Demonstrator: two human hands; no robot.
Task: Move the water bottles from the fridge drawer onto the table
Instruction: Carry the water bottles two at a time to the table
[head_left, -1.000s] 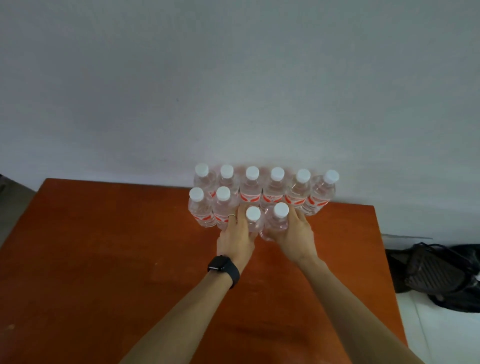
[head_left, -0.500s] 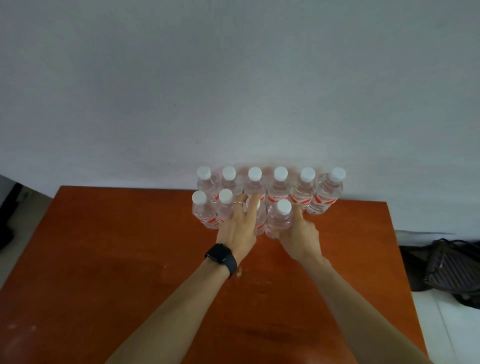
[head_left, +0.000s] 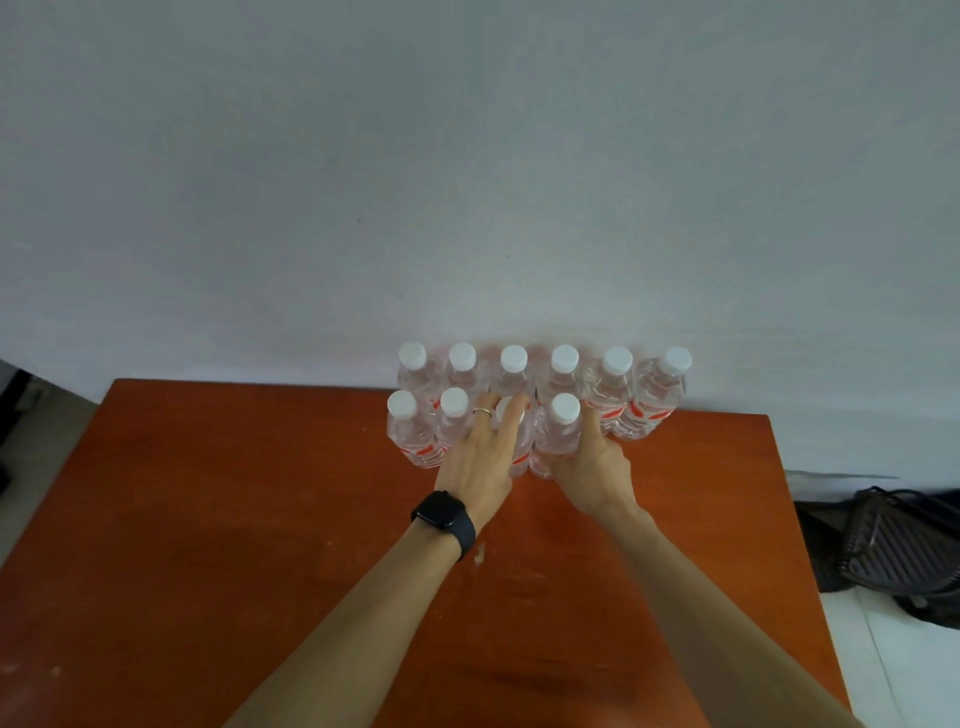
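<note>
Several clear water bottles with white caps and red labels stand upright in two rows at the far edge of the orange-brown table (head_left: 234, 519). The back row (head_left: 563, 374) stands against the wall, with the front row (head_left: 410, 431) just before it. My left hand (head_left: 480, 457), with a ring and a black watch, lies flat with straight fingers against the third front-row bottle (head_left: 519, 452) and partly covers its cap. My right hand (head_left: 592, 467) is wrapped around the fourth front-row bottle (head_left: 561, 431), which stands on the table.
A plain grey wall rises right behind the bottles. A dark bag (head_left: 904, 551) lies on the pale floor past the table's right edge. The table's left edge runs diagonally, with floor beyond it.
My left hand's fingers have straightened from a grip to lie flat over the third bottle. Both front bottles have slid closer to the back row. The view has shifted slightly.
</note>
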